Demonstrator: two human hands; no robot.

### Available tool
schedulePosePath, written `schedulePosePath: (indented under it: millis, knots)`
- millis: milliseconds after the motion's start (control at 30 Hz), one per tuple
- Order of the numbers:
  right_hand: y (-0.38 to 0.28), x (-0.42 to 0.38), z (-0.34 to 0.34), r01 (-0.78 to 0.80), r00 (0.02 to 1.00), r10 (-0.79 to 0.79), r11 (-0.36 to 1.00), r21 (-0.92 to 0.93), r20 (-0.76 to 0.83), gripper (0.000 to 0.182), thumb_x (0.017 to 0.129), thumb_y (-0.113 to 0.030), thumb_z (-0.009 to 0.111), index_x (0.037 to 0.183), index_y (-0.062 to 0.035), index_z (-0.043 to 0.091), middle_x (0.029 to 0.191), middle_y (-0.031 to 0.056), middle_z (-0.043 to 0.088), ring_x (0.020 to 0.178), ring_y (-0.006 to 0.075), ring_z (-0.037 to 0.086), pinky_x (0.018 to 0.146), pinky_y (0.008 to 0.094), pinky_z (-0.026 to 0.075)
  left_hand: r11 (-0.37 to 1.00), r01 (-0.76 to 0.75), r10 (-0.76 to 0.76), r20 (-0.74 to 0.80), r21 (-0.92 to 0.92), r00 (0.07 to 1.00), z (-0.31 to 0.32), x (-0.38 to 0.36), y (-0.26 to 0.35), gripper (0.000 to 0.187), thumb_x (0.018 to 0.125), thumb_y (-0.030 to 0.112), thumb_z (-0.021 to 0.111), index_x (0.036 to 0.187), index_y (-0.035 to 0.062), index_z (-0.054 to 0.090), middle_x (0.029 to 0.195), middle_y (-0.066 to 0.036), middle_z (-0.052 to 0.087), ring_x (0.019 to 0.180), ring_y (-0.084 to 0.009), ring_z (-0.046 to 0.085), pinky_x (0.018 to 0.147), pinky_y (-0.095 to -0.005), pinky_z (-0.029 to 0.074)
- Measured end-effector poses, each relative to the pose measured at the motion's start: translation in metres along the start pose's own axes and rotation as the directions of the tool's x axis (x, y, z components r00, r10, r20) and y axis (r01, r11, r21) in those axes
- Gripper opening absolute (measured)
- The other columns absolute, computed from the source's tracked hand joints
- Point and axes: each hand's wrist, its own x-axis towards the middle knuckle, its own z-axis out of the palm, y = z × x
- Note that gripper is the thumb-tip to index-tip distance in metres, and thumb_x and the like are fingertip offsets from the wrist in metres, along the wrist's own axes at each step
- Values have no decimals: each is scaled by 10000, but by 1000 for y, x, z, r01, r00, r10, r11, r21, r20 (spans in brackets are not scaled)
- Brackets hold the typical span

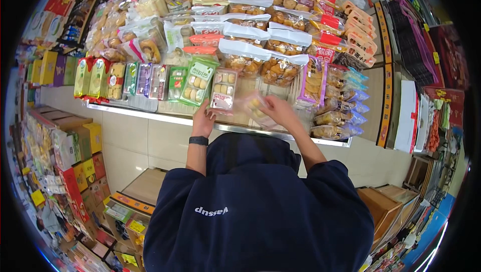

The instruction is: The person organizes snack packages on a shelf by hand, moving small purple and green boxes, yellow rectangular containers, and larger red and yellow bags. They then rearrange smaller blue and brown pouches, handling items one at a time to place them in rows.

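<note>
Reaching over a store shelf (165,117) stacked with packaged snacks, a person in a dark hooded sweatshirt (260,207) works at the shelf's front edge. The right hand (278,109) is closed around a clear packet of pastries (256,107), blurred here, held just above the shelf's bare patch and right of the pink-labelled tray of cakes (223,90). That tray stands with its long axis running away from the person. The left hand (204,120), wearing a dark wristband (198,141), rests with fingers loosely spread at the near end of the tray, touching or nearly touching it and gripping nothing. Left of the tray stands a green bag of buns (197,81); right of the packet lies a purple packet (313,81). The held packet lies nearer the right hand.
</note>
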Motion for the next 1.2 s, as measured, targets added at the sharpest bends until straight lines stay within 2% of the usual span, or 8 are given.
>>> schedulePosePath:
  millis: [167, 200, 267, 333, 467, 567, 900, 1200]
  knots:
    - [-13, 70, 57, 24, 991, 54, 832, 554, -124, 437, 890, -383, 716, 1113, -13, 655, 968, 162, 714, 859, 303, 691, 765, 393, 523, 972, -205, 219, -130, 111, 967, 18, -41, 20, 840, 876, 309, 771, 1509, 0, 313, 1408, -162, 433, 1283, -270, 449, 1102, -465, 345]
    - [-17, 80, 66, 8, 989, 84, 787, 617, -119, 430, 897, -377, 708, 1111, -8, 654, 967, 166, 712, 854, 303, 689, 763, 393, 521, 909, -322, 379, -201, 264, 903, 37, -63, 27, 1076, 820, 354, 821, 1534, -87, 148, 1517, -234, 329, 1407, -330, 342, 1153, -473, 301]
    - [-30, 91, 79, -76, 975, 176, 841, 536, -138, 389, 911, -338, 685, 1097, 2, 659, 945, 178, 710, 847, 306, 688, 763, 395, 519, 461, -532, 775, -31, 710, 631, 18, -49, 30, 1082, 797, 383, 834, 1527, -72, 178, 1516, -235, 325, 1397, -348, 346, 1139, -479, 315]
    - [-35, 96, 86, -96, 966, 200, 868, 487, -164, 352, 920, -304, 662, 1076, 12, 666, 920, 187, 707, 841, 310, 687, 762, 399, 517, -196, -419, 842, 372, 887, 392, 18, -55, 49, 1146, 733, 389, 873, 1520, -84, 187, 1497, -274, 345, 1403, -408, 331, 1154, -511, 284]
    - [-47, 95, 94, -29, 974, 136, 869, 494, -181, 311, 924, -270, 636, 1013, 26, 676, 856, 193, 700, 823, 319, 687, 747, 415, 512, -490, -366, 665, 611, 791, 429, 35, -47, 67, 1163, 682, 352, 886, 1516, -86, 205, 1481, -321, 375, 1353, -470, 385, 1125, -533, 311]
    - [-55, 91, 91, -99, 982, 169, 836, 540, -80, 297, 920, -259, 625, 975, 29, 672, 829, 199, 697, 797, 343, 683, 731, 444, 509, -322, -298, 638, 439, 899, 632, 57, -52, 74, 1117, 691, 363, 868, 1503, -87, 247, 1408, -312, 474, 1249, -453, 498, 1057, -533, 375]
    - [-54, 102, 104, 37, 965, 28, 970, 242, -261, 271, 944, -244, 563, 1019, 4, 641, 933, 245, 657, 957, 425, 605, 853, 508, 482, -350, -234, 715, 420, 907, 559, 57, -36, 56, 968, 747, 396, 792, 1471, -64, 343, 1343, -246, 543, 1204, -411, 530, 1028, -522, 371]
    - [-61, 90, 103, 39, 961, 72, 921, 388, -265, 404, 972, -287, 552, 1272, -17, 574, 1145, 264, 597, 1099, 425, 564, 958, 485, 459, -377, -282, 683, 470, 882, 559, 54, -33, 63, 974, 760, 398, 799, 1488, -45, 326, 1397, -263, 492, 1278, -428, 475, 1062, -544, 345]
